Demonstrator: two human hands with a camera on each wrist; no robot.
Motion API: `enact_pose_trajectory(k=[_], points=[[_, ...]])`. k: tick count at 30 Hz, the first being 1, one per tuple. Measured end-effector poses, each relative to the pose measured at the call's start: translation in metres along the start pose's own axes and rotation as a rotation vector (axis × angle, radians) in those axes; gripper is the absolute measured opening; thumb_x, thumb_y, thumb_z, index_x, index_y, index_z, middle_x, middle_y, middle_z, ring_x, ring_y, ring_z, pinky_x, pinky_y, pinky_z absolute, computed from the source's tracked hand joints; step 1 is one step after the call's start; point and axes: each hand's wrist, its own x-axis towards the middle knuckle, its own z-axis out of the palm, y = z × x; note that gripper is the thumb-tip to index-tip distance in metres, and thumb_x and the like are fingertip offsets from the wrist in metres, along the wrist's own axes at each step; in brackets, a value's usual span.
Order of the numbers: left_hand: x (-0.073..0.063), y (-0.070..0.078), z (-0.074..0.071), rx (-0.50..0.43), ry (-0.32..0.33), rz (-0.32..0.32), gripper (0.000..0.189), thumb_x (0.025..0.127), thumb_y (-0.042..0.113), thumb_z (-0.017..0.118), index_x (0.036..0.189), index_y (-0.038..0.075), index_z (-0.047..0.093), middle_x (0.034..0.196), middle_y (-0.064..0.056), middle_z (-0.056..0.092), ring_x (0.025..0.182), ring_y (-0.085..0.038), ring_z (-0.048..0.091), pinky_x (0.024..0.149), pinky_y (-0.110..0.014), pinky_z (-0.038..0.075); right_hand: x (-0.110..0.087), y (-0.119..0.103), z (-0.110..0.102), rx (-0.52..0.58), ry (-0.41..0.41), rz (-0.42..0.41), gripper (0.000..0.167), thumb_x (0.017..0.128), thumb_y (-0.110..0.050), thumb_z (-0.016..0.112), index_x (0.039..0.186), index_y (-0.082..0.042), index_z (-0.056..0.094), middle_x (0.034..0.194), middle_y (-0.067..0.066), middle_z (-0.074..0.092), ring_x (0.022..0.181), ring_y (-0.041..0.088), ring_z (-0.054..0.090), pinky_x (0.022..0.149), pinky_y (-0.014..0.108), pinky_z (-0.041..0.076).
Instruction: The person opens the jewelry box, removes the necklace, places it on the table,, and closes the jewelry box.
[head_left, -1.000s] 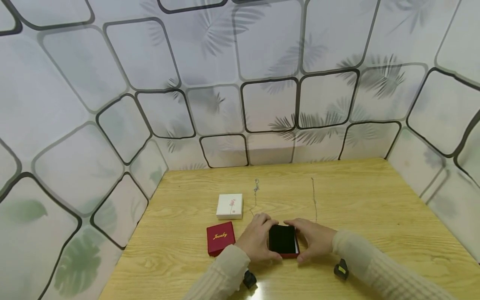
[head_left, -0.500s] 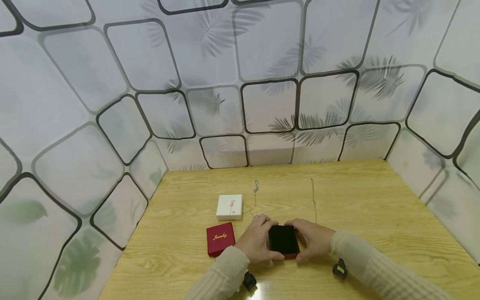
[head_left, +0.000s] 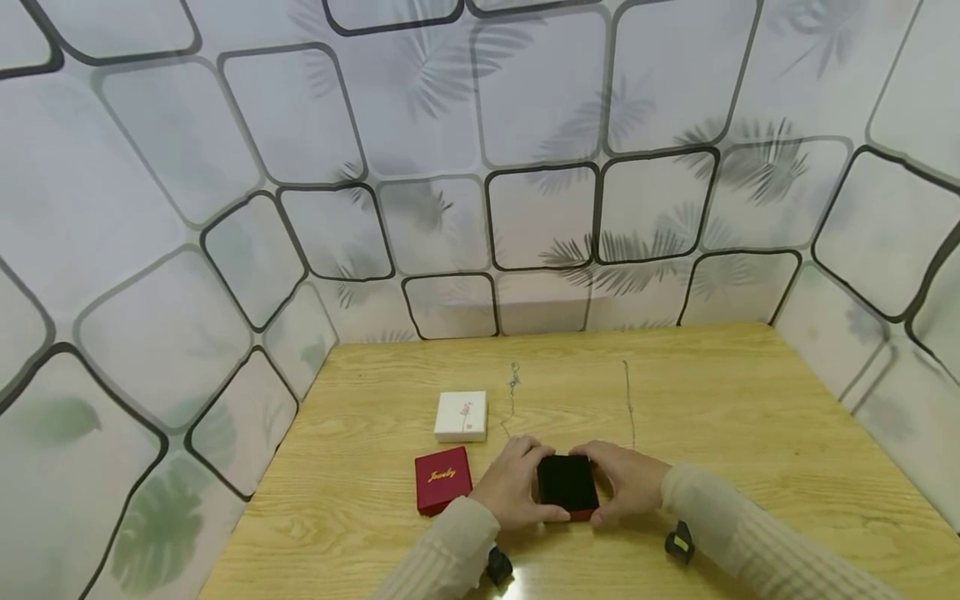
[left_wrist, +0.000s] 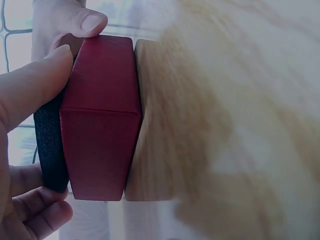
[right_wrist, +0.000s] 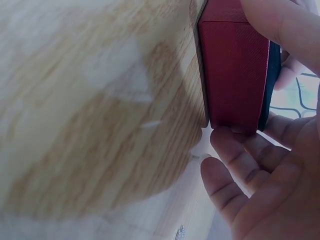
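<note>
A black foam insert sits in the top of a red jewelry box base, its dark edge standing above the red rim. My left hand holds the insert from the left, with the thumb on its near edge and fingers at its far edge. From the right, my right hand grips the red base, thumb on the near side and fingers on the far side. Left of the hands lies a red lid with gold "Jewelry" lettering, partly behind the left sleeve.
Behind the red lid stands a small white box with pink print. A thin chain with a pendant and another fine chain lie stretched on the wooden table. Patterned fabric walls enclose the table.
The black insert has shifted right and spread over the base; the pale gap at its right side is gone. My left thumb has slid slightly right along the near edge.
</note>
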Motion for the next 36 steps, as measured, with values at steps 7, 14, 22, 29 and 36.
enact_pose_trajectory(k=[7, 14, 22, 29, 36], points=[[-0.0009, -0.0007, 0.0025, -0.002, -0.009, -0.010, 0.085, 0.075, 0.066, 0.068, 0.135, 0.009, 0.051, 0.119, 0.004, 0.048, 0.107, -0.010, 0.044, 0.090, -0.025, 0.045, -0.0005, 0.0001, 0.0012, -0.008, 0.004, 0.025, 0.091, 0.073, -0.050, 0.080, 0.140, -0.003, 0.039, 0.130, 0.000, 0.051, 0.113, 0.017, 0.052, 0.096, 0.044, 0.045], [0.0001, -0.0005, 0.0026, -0.007, -0.017, -0.017, 0.090, 0.075, 0.065, 0.067, 0.139, 0.005, 0.048, 0.121, 0.000, 0.048, 0.108, -0.011, 0.045, 0.091, -0.026, 0.046, -0.0007, 0.0006, 0.0003, -0.017, 0.012, 0.046, 0.093, 0.072, -0.053, 0.079, 0.140, -0.004, 0.039, 0.130, 0.001, 0.051, 0.112, 0.018, 0.052, 0.096, 0.046, 0.044], [0.0001, 0.0028, -0.0004, 0.009, -0.108, -0.074, 0.096, 0.080, 0.069, 0.059, 0.146, 0.002, 0.038, 0.134, -0.005, 0.044, 0.118, -0.015, 0.043, 0.098, -0.030, 0.044, -0.0007, 0.0028, 0.0011, -0.008, 0.021, 0.065, 0.095, 0.071, -0.055, 0.079, 0.141, -0.004, 0.040, 0.132, 0.002, 0.051, 0.115, 0.021, 0.052, 0.098, 0.049, 0.043], [-0.0001, -0.0002, 0.0036, 0.005, -0.219, -0.122, 0.082, 0.095, 0.061, 0.042, 0.152, 0.005, 0.024, 0.149, -0.010, 0.033, 0.134, -0.021, 0.034, 0.107, -0.036, 0.036, -0.0002, 0.0037, 0.0015, 0.012, 0.035, 0.057, 0.093, 0.072, -0.051, 0.080, 0.141, -0.002, 0.040, 0.133, 0.005, 0.051, 0.116, 0.022, 0.051, 0.098, 0.049, 0.042], [0.0005, 0.0013, 0.0041, 0.021, -0.238, -0.105, 0.068, 0.102, 0.044, 0.041, 0.153, 0.004, 0.020, 0.151, -0.012, 0.031, 0.138, -0.023, 0.029, 0.111, -0.037, 0.031, -0.0001, 0.0044, 0.0017, 0.020, 0.027, 0.078, 0.093, 0.072, -0.052, 0.079, 0.141, -0.003, 0.040, 0.133, 0.003, 0.050, 0.116, 0.022, 0.051, 0.098, 0.048, 0.042]])
